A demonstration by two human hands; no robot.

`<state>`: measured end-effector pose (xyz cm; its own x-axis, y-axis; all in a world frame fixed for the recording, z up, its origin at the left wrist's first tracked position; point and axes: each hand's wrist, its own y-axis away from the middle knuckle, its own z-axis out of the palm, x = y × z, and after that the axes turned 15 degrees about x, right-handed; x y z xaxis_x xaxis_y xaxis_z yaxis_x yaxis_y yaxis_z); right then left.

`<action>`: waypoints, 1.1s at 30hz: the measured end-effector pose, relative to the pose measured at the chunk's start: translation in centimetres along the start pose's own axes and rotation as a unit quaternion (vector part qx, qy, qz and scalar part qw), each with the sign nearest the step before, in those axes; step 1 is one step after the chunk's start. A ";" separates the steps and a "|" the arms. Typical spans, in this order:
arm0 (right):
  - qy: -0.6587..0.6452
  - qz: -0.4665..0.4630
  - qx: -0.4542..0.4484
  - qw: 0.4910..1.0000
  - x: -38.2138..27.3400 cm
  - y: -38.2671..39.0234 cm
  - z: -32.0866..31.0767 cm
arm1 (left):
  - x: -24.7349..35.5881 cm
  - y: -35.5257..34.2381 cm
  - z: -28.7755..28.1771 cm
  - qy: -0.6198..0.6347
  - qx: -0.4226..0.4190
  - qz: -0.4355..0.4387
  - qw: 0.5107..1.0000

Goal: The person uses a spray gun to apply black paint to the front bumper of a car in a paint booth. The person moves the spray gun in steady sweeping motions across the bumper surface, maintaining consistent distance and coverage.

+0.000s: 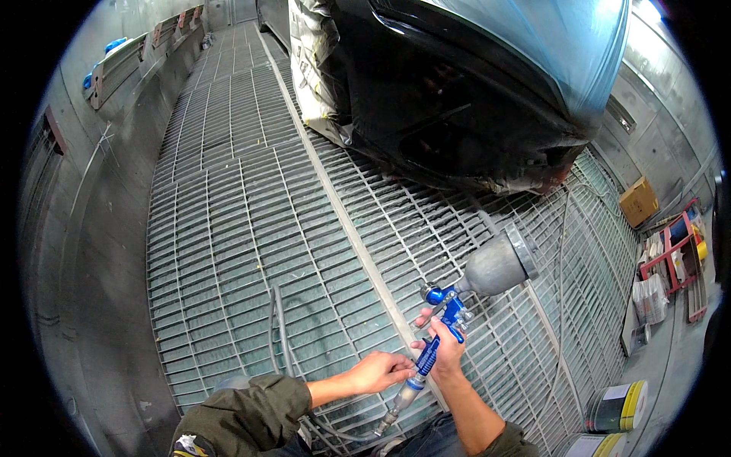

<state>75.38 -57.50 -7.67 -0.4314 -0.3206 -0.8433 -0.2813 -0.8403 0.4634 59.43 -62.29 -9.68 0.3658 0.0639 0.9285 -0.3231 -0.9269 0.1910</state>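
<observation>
My right hand [448, 349] is wrapped round the handle of a blue spray gun [454, 311], its fingers by the trigger. A grey paint cup [491, 266] sits on the gun, tilted to the right. My left hand [381, 372] is closed, its fingertips pinching at the lower end of the handle. Below them hangs a clear-and-metal air fitting [402, 399], joined to a grey air hose [280, 335] that loops over the floor grate. Ahead stands a car with a glossy black bumper [449, 99], partly covered by blue masking film [582, 46].
Metal floor grating [228, 251] runs under everything. Wrinkled masking paper [311, 68] covers the car's left side. Along the right wall are a cardboard box [638, 202], a red rack [674, 255] with supplies, and paint cans [617, 406]. Rails [118, 72] line the left wall.
</observation>
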 end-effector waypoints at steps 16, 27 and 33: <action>-0.032 0.031 0.016 0.999 0.4 -0.3 -0.1 | 0.3 0.2 -0.1 0.007 0.023 0.020 1.000; -0.022 0.028 0.027 0.999 0.4 -0.5 -0.4 | 0.4 0.0 0.1 -0.009 0.021 0.006 1.000; -0.020 0.029 0.027 0.999 0.1 -0.5 -0.5 | 0.5 -0.2 0.1 -0.030 0.010 -0.001 1.000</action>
<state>75.95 -57.32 -8.18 -0.4816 -0.3492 -0.8038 -0.3001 -0.7960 0.5256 59.81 -62.09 -9.35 0.4183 0.0450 0.9072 -0.3042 -0.9342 0.1865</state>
